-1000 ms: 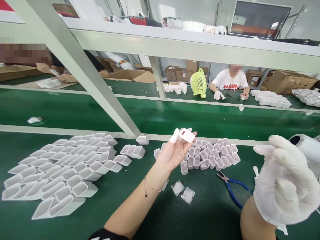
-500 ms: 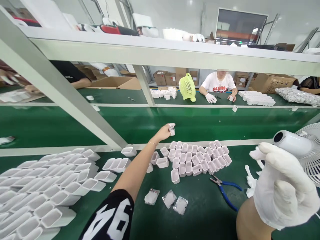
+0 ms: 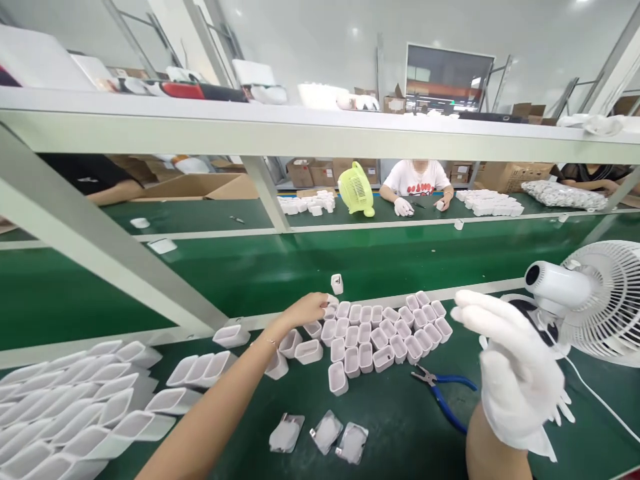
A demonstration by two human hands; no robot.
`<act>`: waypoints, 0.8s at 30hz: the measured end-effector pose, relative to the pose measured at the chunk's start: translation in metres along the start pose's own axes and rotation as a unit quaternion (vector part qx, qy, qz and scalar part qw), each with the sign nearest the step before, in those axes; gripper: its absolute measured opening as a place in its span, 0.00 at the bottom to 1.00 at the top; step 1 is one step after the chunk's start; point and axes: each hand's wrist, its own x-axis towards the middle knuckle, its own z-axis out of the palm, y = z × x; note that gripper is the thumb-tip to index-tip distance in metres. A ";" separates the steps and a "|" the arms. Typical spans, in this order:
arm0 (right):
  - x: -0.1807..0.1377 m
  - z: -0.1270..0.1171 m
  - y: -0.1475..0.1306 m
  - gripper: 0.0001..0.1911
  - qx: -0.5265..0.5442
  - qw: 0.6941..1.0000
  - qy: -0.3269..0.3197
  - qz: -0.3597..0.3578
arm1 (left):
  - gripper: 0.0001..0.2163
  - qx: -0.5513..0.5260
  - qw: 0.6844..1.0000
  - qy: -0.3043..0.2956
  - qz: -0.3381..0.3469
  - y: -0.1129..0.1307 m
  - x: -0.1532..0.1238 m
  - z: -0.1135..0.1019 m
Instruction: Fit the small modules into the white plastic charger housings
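My left hand (image 3: 307, 309) reaches to the back left of a group of small white open-topped cups (image 3: 351, 360). Its fingertips, partly in white covers, close on one cup (image 3: 331, 311) at that corner. Just beyond it, a similar small white piece (image 3: 337, 284) with a dark mark stands on the green belt (image 3: 260, 273). On the right, my right hand (image 3: 517, 367) is raised in a white glove, fingers stretched out, holding nothing. Blue-handled pliers (image 3: 443, 393) lie with jaws open between it and the cups. Three clear flat packets (image 3: 327, 431) rest near the front.
Many larger white containers (image 3: 65, 427) fill the left side. A white fan (image 3: 600, 300) stands at right, its cable trailing. The shelf (image 3: 320, 137) and slanted post (image 3: 100, 220) cross the view. Across the belt, a person (image 3: 415, 180) handles white parts near a green fan (image 3: 356, 190).
My left hand has let go of the small white piece on the belt and drawn back to the cups. My right hand has shifted left in view, its fingers straighter. The camera view has tilted.
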 end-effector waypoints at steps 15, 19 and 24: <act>-0.015 0.102 -0.027 0.21 0.060 0.958 -0.267 0.082 | 0.16 -0.284 0.932 0.224 0.004 0.123 -0.140 -0.035; -0.027 0.107 -0.026 0.16 0.083 0.976 -0.171 0.103 | 0.27 -0.356 0.914 0.188 0.051 0.138 -0.155 -0.017; -0.041 0.089 -0.025 0.21 0.091 0.973 -0.188 0.102 | 0.27 -0.313 0.920 0.214 0.102 0.135 -0.156 -0.014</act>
